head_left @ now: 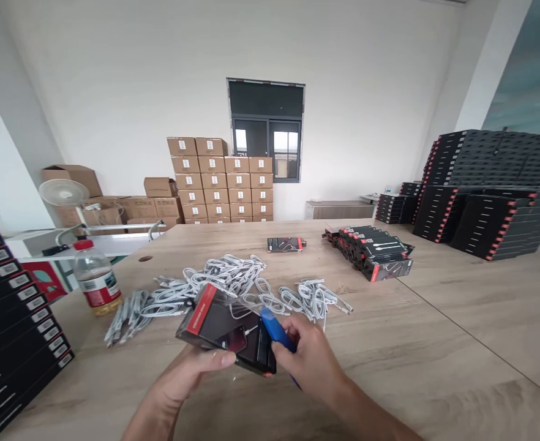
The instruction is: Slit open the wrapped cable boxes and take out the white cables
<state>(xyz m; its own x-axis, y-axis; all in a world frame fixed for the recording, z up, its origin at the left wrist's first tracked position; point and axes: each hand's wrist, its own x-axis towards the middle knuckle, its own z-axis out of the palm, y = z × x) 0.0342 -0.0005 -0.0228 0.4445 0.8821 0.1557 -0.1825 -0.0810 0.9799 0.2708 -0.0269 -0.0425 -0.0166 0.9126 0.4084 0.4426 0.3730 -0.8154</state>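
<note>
My left hand holds a black retail box with a red end band and a printed phone and cable, its thumb on the near side. The box is tilted above the table, and clear plastic film shows along its upper edge. My right hand is closed around what looks like a blue utility knife, held against the box's right end. The blade cannot be made out. Just behind the box lies a heap of coiled white cables, with a smaller bunch to the right.
A single black box lies mid-table, and a row of similar boxes leans to its right. Tall stacks of black boxes stand at far right and left. A red-capped bottle stands left on the wooden table.
</note>
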